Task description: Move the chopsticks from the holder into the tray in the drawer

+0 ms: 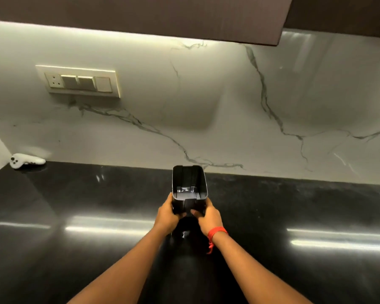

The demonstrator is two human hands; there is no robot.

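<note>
Gripping black holder (189,189), left hand (166,216) and right hand (208,217) are clamping its lower sides. Looking light, rigid, slick; no chopsticks visible inside.

A home kitchen, most likely: a glossy black stone countertop (75,216) meets a white marble-veined backsplash (206,117) carrying a switch-and-socket plate (78,81), with a dark wall cabinet (140,14) lit underneath.

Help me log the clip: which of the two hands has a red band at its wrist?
The right hand, gripping the black holder's right side; the left hand has a bare wrist.
</note>
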